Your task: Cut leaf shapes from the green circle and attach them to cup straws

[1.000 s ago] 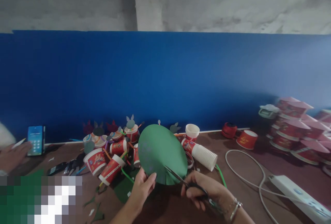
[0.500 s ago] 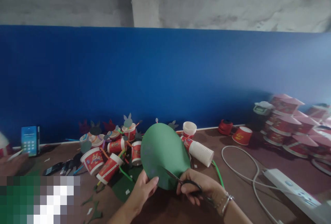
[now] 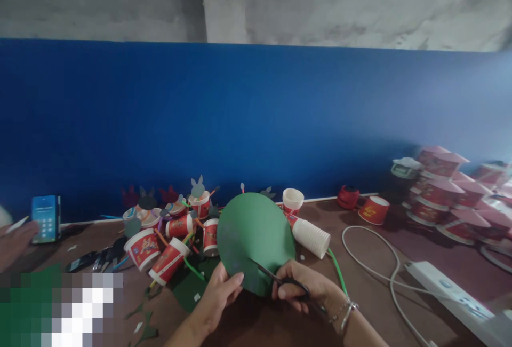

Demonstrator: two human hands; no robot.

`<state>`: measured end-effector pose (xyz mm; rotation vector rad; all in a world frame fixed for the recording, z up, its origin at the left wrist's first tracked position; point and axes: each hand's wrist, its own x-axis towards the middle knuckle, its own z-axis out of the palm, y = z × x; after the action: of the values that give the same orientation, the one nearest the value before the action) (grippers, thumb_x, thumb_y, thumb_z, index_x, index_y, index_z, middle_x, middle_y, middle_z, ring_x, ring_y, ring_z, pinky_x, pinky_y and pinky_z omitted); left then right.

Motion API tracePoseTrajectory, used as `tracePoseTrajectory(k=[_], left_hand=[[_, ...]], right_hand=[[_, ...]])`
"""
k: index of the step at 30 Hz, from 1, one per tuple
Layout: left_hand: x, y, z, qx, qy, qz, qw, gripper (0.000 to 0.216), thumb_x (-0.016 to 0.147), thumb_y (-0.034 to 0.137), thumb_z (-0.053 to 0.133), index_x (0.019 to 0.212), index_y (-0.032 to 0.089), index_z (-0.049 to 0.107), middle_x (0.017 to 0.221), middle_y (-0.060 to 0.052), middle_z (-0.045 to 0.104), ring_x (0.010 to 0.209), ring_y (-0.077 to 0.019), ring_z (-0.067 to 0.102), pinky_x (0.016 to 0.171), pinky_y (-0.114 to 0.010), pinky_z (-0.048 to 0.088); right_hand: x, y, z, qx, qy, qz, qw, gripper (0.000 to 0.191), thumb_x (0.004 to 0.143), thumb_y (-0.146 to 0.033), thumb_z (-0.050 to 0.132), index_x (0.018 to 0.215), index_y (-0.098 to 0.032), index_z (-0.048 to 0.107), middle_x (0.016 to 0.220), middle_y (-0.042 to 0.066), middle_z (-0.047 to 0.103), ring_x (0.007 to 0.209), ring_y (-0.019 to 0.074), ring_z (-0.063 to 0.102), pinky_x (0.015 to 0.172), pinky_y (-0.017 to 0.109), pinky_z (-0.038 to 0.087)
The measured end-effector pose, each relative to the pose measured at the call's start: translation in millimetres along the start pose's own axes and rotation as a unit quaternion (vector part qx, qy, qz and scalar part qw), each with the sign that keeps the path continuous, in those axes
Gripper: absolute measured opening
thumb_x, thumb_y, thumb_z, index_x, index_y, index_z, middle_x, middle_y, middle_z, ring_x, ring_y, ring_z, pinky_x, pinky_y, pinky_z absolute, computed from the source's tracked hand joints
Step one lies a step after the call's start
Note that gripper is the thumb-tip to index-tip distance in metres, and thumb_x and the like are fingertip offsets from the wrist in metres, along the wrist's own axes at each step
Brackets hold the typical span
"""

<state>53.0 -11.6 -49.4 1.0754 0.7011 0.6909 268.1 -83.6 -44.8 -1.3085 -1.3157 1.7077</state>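
A large round sheet of green paper (image 3: 256,229) is held up above the brown table. My left hand (image 3: 222,294) pinches its lower left edge between thumb and fingers. In my right hand (image 3: 304,285) is a pair of scissors (image 3: 294,283) with dark handles, the fingers closed through the loops. The blade lies across the lower part of the green paper, pointing up and left. Whether the blades are fully closed is too small to tell. Behind the paper, a stack of white-rimmed paper cups (image 3: 312,237) lies on its side.
Red paper cups (image 3: 170,261) with straws and paper animal heads crowd the left. A power strip (image 3: 452,293) and its white cable (image 3: 394,277) lie right, before stacked red cups with pink tops (image 3: 436,192). Another person's hand (image 3: 18,240) is by a phone (image 3: 46,219) at far left.
The green paper has flattened and tilted slightly toward a rounder outline. My hands and the scissors have barely shifted. The other person's hand at far left has risen a little.
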Motion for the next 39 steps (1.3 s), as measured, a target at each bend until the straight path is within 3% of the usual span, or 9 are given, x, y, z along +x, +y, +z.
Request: tracePoseTrajectory(k=[4, 8, 13, 16, 20, 22, 26, 31, 39], left_hand=[[0.2, -3.1, -1.5, -0.005, -0.013, -0.003, 1.0, 0.052, 0.061, 0.045, 0.073, 0.102, 0.018, 0.057, 0.065, 0.004, 0.055, 0.045, -0.0039, 0.033, 0.043, -0.017, 0.021], [-0.7, -4.7, 0.4, -0.006, -0.037, 0.001, 0.999, 0.051, 0.059, 0.046, 0.074, 0.098, 0.017, 0.059, 0.067, 0.001, 0.059, 0.048, -0.0065, 0.041, 0.046, -0.019, 0.028], [-1.7, -8.5, 1.3, -0.025, -0.005, 0.0, 1.0, 0.048, 0.057, 0.046, 0.075, 0.094, 0.018, 0.061, 0.065, 0.001, 0.06, 0.051, -0.0088, 0.048, 0.049, -0.02, 0.034], [0.5, -13.1, -2.6, -0.022, 0.044, -0.015, 0.999, 0.045, 0.058, 0.044, 0.075, 0.093, 0.019, 0.062, 0.064, 0.004, 0.059, 0.049, -0.007, 0.046, 0.046, -0.017, 0.031], [4.7, -12.7, -7.5, -0.045, 0.161, -0.006, 0.986, 0.045, 0.065, 0.044, 0.07, 0.104, 0.024, 0.06, 0.097, -0.001, 0.066, 0.076, -0.014, 0.06, 0.055, -0.019, 0.042], [4.9, -8.9, -6.6, -0.057, 0.147, 0.027, 0.987, 0.05, 0.066, 0.039, 0.071, 0.111, 0.024, 0.057, 0.107, -0.004, 0.066, 0.09, -0.0193, 0.061, 0.064, -0.024, 0.047], [0.5, -1.1, 1.5, -0.075, 0.075, 0.064, 0.992, 0.06, 0.068, 0.035, 0.07, 0.123, 0.019, 0.05, 0.106, -0.01, 0.067, 0.091, -0.0257, 0.063, 0.071, -0.031, 0.049], [-3.4, 1.6, 6.9, -0.095, 0.049, 0.089, 0.99, 0.064, 0.071, 0.033, 0.068, 0.129, 0.018, 0.045, 0.107, -0.011, 0.068, 0.094, -0.0272, 0.063, 0.075, -0.033, 0.049], [0.5, -4.6, 1.0, -0.109, 0.042, 0.092, 0.989, 0.063, 0.075, 0.032, 0.065, 0.131, 0.019, 0.042, 0.108, -0.011, 0.067, 0.092, -0.0248, 0.064, 0.077, -0.033, 0.05]], right_hand=[[0.8, 0.8, 2.3, 0.017, -0.007, 0.003, 1.0, 0.043, 0.06, -0.047, 0.072, 0.08, -0.009, 0.067, 0.043, -0.005, 0.054, 0.032, 0.0041, 0.045, 0.031, 0.012, 0.035], [4.6, 5.9, 3.4, 0.014, -0.01, -0.005, 1.0, 0.041, 0.063, -0.046, 0.071, 0.081, -0.009, 0.067, 0.044, -0.005, 0.054, 0.033, 0.0037, 0.045, 0.032, 0.011, 0.036], [7.1, 7.5, 4.3, -0.001, 0.002, -0.018, 1.0, 0.037, 0.065, -0.043, 0.071, 0.077, -0.009, 0.067, 0.044, -0.006, 0.051, 0.032, 0.0029, 0.042, 0.031, 0.011, 0.033], [7.1, 6.7, 5.9, -0.002, 0.01, -0.017, 1.0, 0.034, 0.065, -0.041, 0.072, 0.075, -0.009, 0.066, 0.042, -0.006, 0.051, 0.031, 0.0028, 0.041, 0.031, 0.011, 0.033], [9.0, 5.8, 7.1, -0.013, 0.009, 0.0, 1.0, 0.031, 0.064, -0.038, 0.073, 0.075, -0.01, 0.066, 0.042, -0.006, 0.052, 0.031, 0.0034, 0.043, 0.031, 0.011, 0.035], [10.5, 5.7, 7.9, -0.015, 0.005, 0.008, 1.0, 0.029, 0.063, -0.036, 0.073, 0.073, -0.01, 0.065, 0.042, -0.006, 0.053, 0.031, 0.0038, 0.044, 0.031, 0.011, 0.035], [11.1, 4.7, 12.7, 0.003, -0.005, 0.021, 1.0, 0.022, 0.06, -0.028, 0.071, 0.069, -0.01, 0.063, 0.042, -0.005, 0.054, 0.032, 0.0045, 0.045, 0.031, 0.012, 0.036], [7.0, -0.6, 22.4, -0.019, 0.024, 0.003, 1.0, 0.006, 0.063, -0.017, 0.061, 0.063, -0.011, 0.061, 0.043, -0.005, 0.053, 0.032, 0.0031, 0.043, 0.031, 0.01, 0.033], [11.1, -5.7, 35.7, -0.046, 0.08, 0.0, 0.996, 0.013, 0.064, -0.023, 0.06, 0.058, -0.013, 0.056, 0.039, -0.006, 0.05, 0.029, 0.0037, 0.041, 0.027, 0.011, 0.031]])
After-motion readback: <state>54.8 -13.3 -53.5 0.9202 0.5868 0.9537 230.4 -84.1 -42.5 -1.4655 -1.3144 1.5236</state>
